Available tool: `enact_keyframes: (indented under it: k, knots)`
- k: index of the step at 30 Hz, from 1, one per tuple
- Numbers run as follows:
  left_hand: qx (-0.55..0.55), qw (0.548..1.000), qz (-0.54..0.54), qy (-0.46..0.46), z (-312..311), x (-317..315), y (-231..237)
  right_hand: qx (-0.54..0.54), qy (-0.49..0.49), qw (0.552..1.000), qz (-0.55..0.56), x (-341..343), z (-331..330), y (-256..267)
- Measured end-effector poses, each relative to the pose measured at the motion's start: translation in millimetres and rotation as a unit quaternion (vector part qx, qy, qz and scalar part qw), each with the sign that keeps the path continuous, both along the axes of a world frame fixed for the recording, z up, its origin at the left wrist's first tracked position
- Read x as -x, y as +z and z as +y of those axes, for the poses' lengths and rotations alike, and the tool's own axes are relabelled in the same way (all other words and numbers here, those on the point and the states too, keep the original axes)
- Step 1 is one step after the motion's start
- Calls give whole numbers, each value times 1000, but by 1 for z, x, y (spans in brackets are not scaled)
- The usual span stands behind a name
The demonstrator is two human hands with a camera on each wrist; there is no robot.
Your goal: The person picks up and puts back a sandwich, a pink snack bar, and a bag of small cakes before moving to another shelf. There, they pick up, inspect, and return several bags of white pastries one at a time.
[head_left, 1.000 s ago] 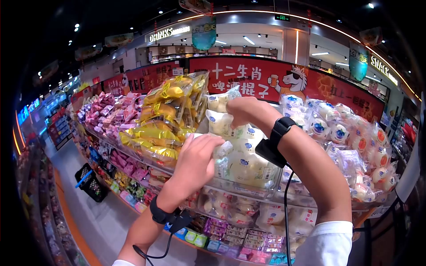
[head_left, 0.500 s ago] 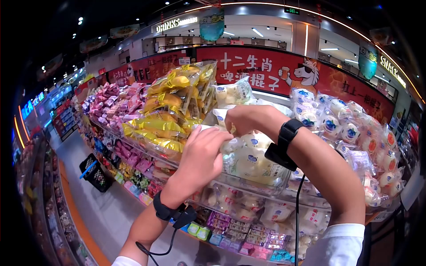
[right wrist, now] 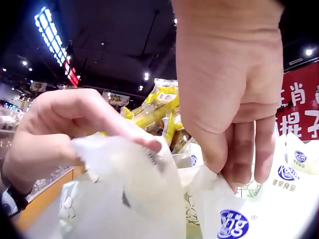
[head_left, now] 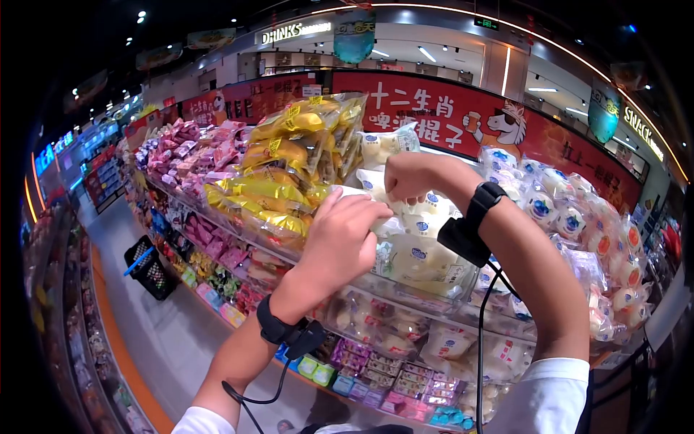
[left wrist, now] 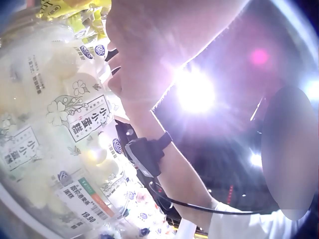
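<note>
White packets of small cakes (head_left: 419,257) fill a clear bin on the shelf. At its left front corner is my left hand (head_left: 343,239); in the right wrist view its thumb and forefinger pinch the top of a white packet (right wrist: 134,184). My right hand (head_left: 426,177) reaches over the bin from the right, its fingers bent down among the packets. Seen from the right wrist, the right hand (right wrist: 232,84) has its thumb and fingertips at the top edge of another white packet (right wrist: 212,199); whether they grip it cannot be told.
Yellow packets (head_left: 271,159) are heaped left of the bin, with pink sweets (head_left: 195,148) beyond. Round wrapped cakes (head_left: 542,206) lie to the right. Lower shelves hold more goods, and a black basket (head_left: 150,267) stands on the floor at left.
The right hand has lowered from the upper packets toward the left hand, then shifted slightly back. The left hand keeps its place at the bin's corner. The head view has shifted a little.
</note>
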State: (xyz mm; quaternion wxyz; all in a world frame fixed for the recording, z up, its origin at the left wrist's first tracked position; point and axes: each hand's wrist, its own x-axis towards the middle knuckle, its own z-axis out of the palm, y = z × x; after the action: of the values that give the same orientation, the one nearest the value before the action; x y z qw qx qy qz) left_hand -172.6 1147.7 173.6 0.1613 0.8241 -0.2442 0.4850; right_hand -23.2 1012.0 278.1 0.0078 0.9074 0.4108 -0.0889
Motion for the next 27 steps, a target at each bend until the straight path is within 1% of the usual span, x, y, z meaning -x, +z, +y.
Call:
enact_keyframes:
  k: [3,6,8,9,12,15,17,18,20,21,22,24,25,27]
  knots:
    - [-22,1000,14,-13,0,3,8,13,-41,999,15,-9,4,3]
    - [-28,1000,-6,-5,-3,6,11,46,-80,996,20,-11,7,9]
    - [-37,999,10,13,-3,7,10,70,-91,993,8,-12,9,14]
    - [-42,999,19,22,-3,8,10,65,-102,993,3,-7,9,20]
    - [-52,998,15,13,2,-5,3,40,-105,993,39,-17,7,27]
    - [-5,993,118,-8,5,-22,-5,-2,-103,993,62,-17,-1,30]
    - [53,986,157,-15,3,-28,-4,-22,-104,991,77,-10,-6,28]
    - [82,981,176,-20,1,-29,-4,1,-99,994,51,-10,-5,25]
    - [78,986,150,0,0,-28,-2,43,-89,995,-1,-11,-2,20]
    - [75,988,136,11,0,-28,-1,29,-78,996,-39,-4,-3,23]
    - [49,994,91,21,-2,-30,0,3,-47,993,-105,-9,-4,22]
    - [0,999,0,42,-4,-34,2,-47,16,971,-235,-24,-5,15]
    - [-3,999,38,33,-5,-40,-1,-81,1,971,-226,-30,-5,11]
    - [-7,993,113,18,-3,-49,-7,-60,35,983,-173,-36,-7,3]
